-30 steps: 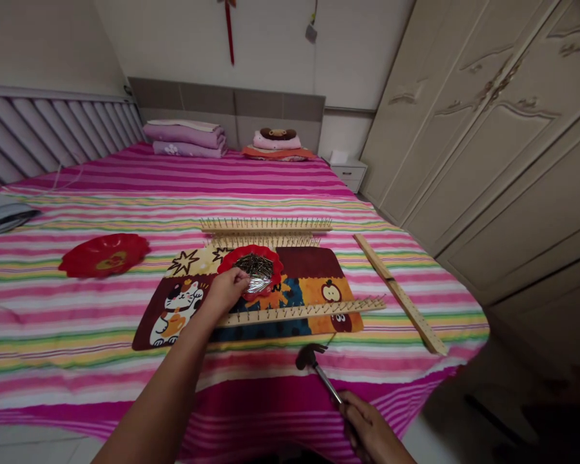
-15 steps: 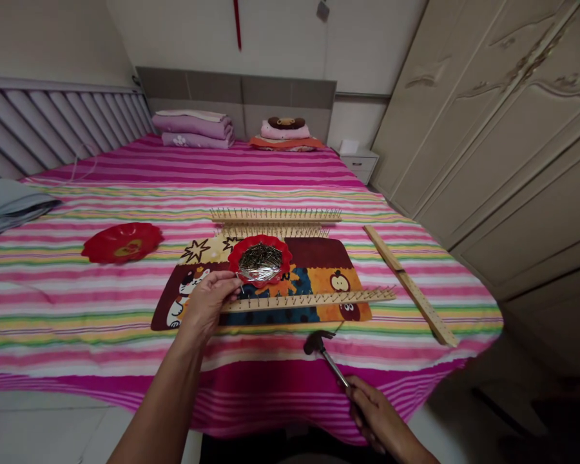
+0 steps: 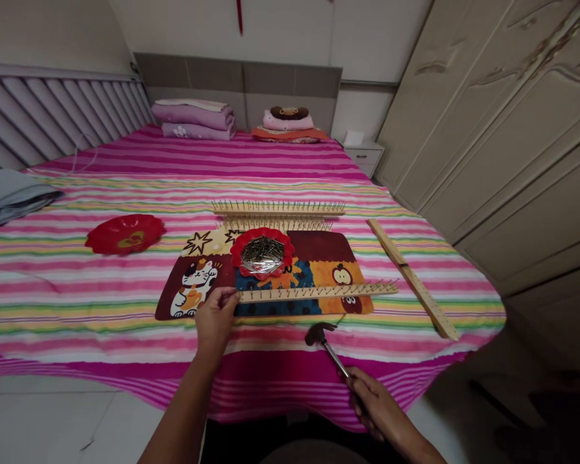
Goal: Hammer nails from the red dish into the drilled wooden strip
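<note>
My left hand [image 3: 216, 318] is closed at the left end of a wooden strip [image 3: 319, 291] studded with a row of nails. The strip lies across a colourful cartoon mat [image 3: 193, 287] on the bed. What the fingers pinch is too small to make out. Just beyond the strip sits a red dish [image 3: 262, 252] filled with small metal nails. My right hand [image 3: 370, 403] grips the handle of a hammer [image 3: 320, 337], whose dark head rests on the bedspread near the bed's front edge.
Two more nail-studded strips [image 3: 278, 209] lie behind the dish, and a plain wooden slat [image 3: 413, 277] lies at the right. An empty red dish [image 3: 124, 233] sits at the left. Folded bedding [image 3: 193, 119] is at the headboard; a wardrobe [image 3: 507, 129] stands on the right.
My left hand drew back from the dish of nails to the left end of the near strip. My right hand and the hammer barely moved.
</note>
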Motion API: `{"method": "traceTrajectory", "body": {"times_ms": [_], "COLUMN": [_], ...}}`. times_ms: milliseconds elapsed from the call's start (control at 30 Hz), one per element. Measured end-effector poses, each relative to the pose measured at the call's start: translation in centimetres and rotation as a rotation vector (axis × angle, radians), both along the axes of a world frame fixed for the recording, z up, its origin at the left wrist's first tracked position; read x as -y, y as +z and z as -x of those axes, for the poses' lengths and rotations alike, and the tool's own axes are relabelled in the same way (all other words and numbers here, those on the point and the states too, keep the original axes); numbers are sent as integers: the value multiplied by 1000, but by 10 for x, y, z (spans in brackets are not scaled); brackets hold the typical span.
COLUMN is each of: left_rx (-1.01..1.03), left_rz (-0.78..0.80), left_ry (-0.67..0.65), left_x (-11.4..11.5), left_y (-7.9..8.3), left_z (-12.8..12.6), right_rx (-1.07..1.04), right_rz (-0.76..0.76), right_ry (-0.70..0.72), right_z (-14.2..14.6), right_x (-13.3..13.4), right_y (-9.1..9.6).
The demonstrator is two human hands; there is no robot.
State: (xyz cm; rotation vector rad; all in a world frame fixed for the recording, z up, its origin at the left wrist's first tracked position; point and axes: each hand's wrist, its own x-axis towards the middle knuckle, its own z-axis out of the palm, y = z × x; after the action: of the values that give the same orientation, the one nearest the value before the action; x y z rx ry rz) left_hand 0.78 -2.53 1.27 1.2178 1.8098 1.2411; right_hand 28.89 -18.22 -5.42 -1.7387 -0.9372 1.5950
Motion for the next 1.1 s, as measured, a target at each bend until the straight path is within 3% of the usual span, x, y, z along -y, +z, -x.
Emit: {"method": "traceTrajectory", "body": {"times_ms": [333, 467, 633, 833, 967, 1100], "left_rx": [-108, -170, -233, -263, -264, -305], "left_rz": [-5, -52, -162, -206, -203, -195], "left_ry": [4, -8, -72, -111, -121, -143], "left_x": [1, 1, 3, 5, 5, 6], "left_y": [-20, -27, -38, -37, -37, -37], "left_z": [-2, -3, 0, 1, 2, 4], "right_rx": [5, 64, 110, 174, 297, 390], "right_rz": [6, -90, -253, -469, -581, -619], "right_ry": [15, 11, 203, 337, 397, 442], "right_z": [-1, 7, 32, 73, 96, 101], "right_x": [1, 3, -7, -50, -79, -85], "right_y": [-1, 3, 39, 88, 101, 104]}}
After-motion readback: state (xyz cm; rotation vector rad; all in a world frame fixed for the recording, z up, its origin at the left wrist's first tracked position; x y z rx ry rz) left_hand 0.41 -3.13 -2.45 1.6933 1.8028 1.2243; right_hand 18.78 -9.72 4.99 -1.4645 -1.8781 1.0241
